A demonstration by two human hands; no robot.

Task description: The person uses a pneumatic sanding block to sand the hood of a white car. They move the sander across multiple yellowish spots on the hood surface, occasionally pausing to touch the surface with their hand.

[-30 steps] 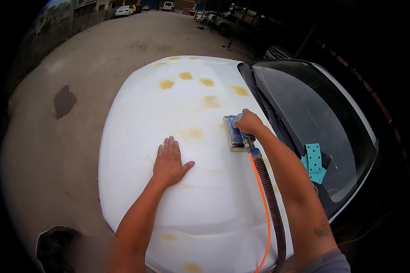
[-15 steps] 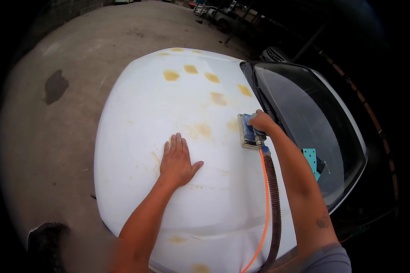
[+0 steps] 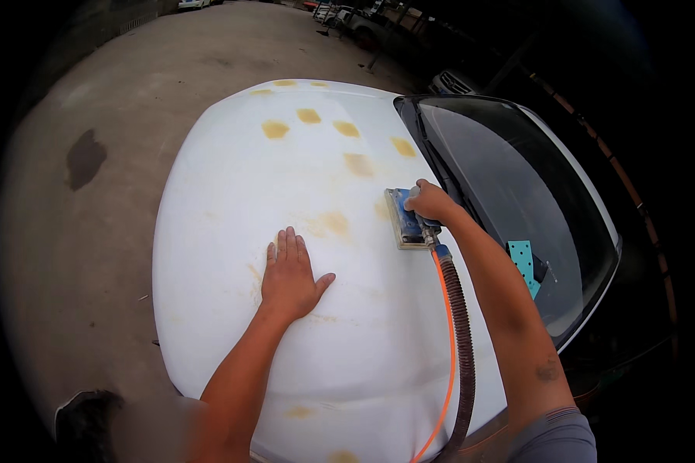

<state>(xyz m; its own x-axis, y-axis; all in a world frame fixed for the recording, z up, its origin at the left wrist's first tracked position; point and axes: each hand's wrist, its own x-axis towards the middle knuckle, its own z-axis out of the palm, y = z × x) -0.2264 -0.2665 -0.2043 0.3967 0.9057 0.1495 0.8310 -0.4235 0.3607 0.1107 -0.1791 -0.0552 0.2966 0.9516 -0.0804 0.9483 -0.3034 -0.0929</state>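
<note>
Sander (image 3: pixel 406 224), one: blue body, pale rectangular base; set flat on the white hood (image 3: pixel 378 332) of a car, toward the windshield side, just beside a faded yellow patch (image 3: pixel 382 209).

Right hand (image 3: pixel 431 202), one: clamped on the sander's top, fingers wrapped round the grip; forearm entering from the lower right, dark mark on the arm, grey sleeve (image 3: pixel 556 440).

Hoses, two, running side by side from the sander to the lower edge: one orange and thin (image 3: pixel 451 332); one dark, ribbed and thicker (image 3: pixel 463 324), with a blue collar at its upper end.

Left hand (image 3: pixel 288 278), one: bare, laid palm down on the hood, well apart from the sander; fingers straight, thumb spread away from them.

Patches, yellow, several: diamond-like ones grouped at the hood's far end, paler smudges near the left hand, two more close to the lower edge.

Windshield (image 3: pixel 502 177), one: dark glass, wiper (image 3: pixel 440 166) along its base; turquoise perforated sheet (image 3: pixel 520 258) lying on it, partly behind the right arm.

Ground (image 3: pixel 147 116), grey-brown, with a dark stain (image 3: pixel 86 159).

Vehicles, parked, in the background.
</note>
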